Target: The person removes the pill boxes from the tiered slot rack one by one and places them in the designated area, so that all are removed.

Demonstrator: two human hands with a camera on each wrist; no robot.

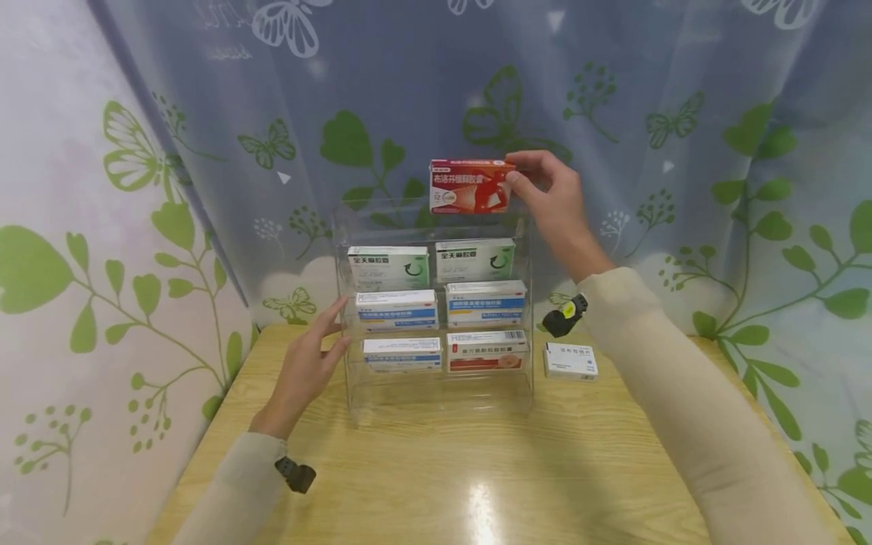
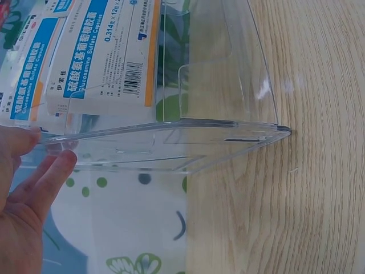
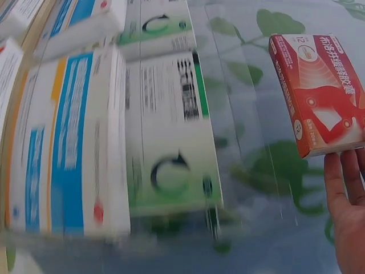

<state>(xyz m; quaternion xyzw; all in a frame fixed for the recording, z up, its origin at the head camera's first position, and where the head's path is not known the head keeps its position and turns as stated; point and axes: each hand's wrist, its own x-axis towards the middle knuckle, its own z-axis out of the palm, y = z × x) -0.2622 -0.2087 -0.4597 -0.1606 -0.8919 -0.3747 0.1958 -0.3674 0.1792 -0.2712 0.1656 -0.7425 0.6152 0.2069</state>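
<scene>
My right hand [image 1: 555,193] pinches one end of a red and white medicine box [image 1: 466,189] between thumb and fingers. The box is upright above the top tier of a clear plastic stepped rack [image 1: 439,393]; in the right wrist view the red box [image 3: 319,94] appears apart from the boxes below. With fingers fairly straight, my left hand [image 1: 309,367] touches the rack's left side; the left wrist view shows fingertips [image 2: 68,160] at the clear side panel. Green and white boxes [image 1: 388,266] fill a tier, with blue and white boxes [image 1: 398,310] in front.
A red and white box [image 1: 487,352] stands in the lower right of the rack. On the wooden table [image 1: 436,484], a small white box [image 1: 571,361] lies right of the rack. A patterned curtain [image 1: 409,76] hangs behind, and a leaf-print wall covering [image 1: 88,318] borders the left.
</scene>
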